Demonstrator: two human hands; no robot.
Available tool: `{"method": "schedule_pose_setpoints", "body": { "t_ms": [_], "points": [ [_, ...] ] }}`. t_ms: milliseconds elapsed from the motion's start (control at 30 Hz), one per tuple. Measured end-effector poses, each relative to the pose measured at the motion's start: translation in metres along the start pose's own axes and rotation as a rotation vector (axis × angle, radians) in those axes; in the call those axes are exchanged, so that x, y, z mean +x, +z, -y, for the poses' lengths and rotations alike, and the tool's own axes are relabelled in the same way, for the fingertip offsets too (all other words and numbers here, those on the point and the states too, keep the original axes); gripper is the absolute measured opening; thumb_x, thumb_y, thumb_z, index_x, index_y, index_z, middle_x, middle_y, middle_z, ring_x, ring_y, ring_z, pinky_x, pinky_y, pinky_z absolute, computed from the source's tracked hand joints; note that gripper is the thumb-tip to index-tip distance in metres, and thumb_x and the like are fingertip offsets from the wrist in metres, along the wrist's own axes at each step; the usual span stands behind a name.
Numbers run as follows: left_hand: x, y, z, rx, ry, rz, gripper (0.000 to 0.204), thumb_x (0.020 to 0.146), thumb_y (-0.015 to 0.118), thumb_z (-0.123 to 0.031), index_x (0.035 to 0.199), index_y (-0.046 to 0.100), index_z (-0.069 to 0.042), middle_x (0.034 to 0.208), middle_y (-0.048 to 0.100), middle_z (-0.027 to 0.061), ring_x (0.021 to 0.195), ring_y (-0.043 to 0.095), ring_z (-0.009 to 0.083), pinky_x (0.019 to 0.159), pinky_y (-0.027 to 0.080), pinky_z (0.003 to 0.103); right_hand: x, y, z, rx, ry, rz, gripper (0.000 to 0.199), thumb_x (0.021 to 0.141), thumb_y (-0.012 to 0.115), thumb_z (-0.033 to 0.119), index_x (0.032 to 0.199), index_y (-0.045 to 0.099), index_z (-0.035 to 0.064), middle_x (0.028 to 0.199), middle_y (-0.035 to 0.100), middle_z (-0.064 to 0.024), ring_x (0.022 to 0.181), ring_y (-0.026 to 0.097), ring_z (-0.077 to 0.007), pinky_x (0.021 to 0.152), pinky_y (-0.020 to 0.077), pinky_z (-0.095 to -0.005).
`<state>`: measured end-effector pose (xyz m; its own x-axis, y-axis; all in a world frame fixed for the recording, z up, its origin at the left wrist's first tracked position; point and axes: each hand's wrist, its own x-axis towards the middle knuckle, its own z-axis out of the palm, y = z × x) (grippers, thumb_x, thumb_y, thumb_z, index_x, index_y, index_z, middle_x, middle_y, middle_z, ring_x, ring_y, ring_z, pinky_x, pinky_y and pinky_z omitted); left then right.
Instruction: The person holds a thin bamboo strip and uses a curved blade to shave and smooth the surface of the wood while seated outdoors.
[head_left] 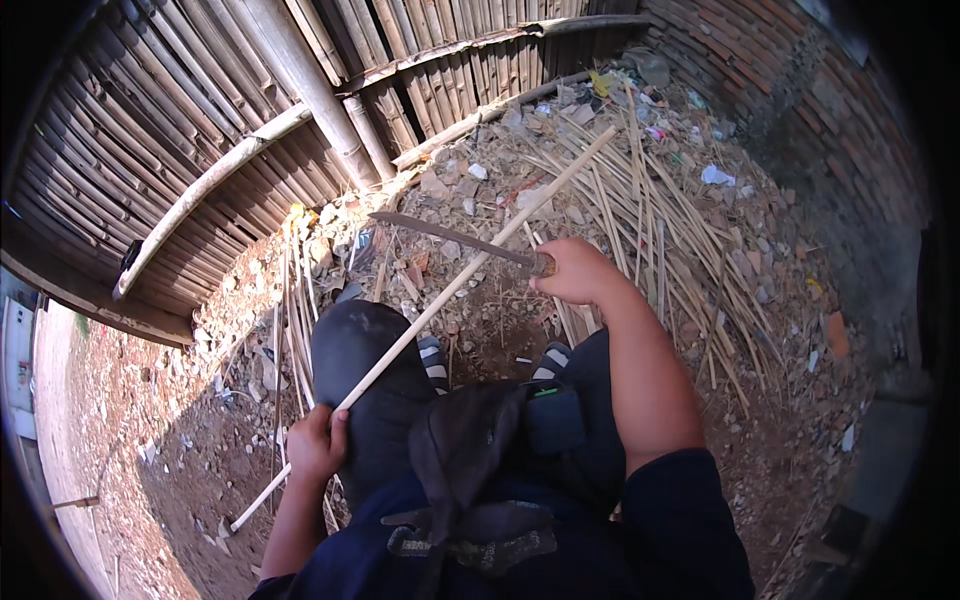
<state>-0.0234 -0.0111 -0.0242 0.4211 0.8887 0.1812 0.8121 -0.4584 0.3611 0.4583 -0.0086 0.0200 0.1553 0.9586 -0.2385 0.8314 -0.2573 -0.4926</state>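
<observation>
A long pale bamboo strip (430,312) slants across my left knee, its far end up over the rubble and its near end low at the left. My left hand (317,443) is closed around its lower part, beside my thigh. In front of me my right hand (575,270) grips the short handle of a machete (450,235), whose dark blade points left. The blade crosses the strip above my knees; whether it bites into the strip or only lies against it I cannot tell.
Many thin bamboo strips (660,235) lie piled at the right, with another bundle (294,330) by my left knee. Stones and litter cover the ground. A bamboo fence (200,110) stands ahead at the left, a brick wall (790,90) at the right.
</observation>
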Motion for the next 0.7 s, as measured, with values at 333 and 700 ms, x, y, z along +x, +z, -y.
{"method": "schedule_pose_setpoints", "body": {
  "t_ms": [333,700],
  "points": [
    [0.002,-0.011,-0.004,-0.078,-0.067,0.065,0.042,0.098,0.066,-0.032,0.071,0.051,-0.004,0.057,0.056,0.0184,0.054,0.060,0.0414,0.052,0.045,0.049,-0.010,-0.005,0.031,-0.087,0.036,-0.096,0.043,0.080,0.075,0.030,0.118,0.072,0.0086,0.104,0.073,-0.0217,0.102,0.069,-0.0397,0.091,0.0543,-0.0477],
    [0.005,-0.005,0.000,-0.074,-0.012,0.072,0.040,0.098,0.066,-0.030,0.072,0.050,-0.004,0.057,0.056,0.0183,0.055,0.061,0.0423,0.052,0.046,0.050,-0.005,-0.003,-0.003,0.121,0.173,-0.308,0.045,0.081,0.076,0.030,0.118,0.071,0.0047,0.105,0.073,-0.0217,0.101,0.070,-0.0382,0.090,0.0550,-0.0437]
  ]
}}
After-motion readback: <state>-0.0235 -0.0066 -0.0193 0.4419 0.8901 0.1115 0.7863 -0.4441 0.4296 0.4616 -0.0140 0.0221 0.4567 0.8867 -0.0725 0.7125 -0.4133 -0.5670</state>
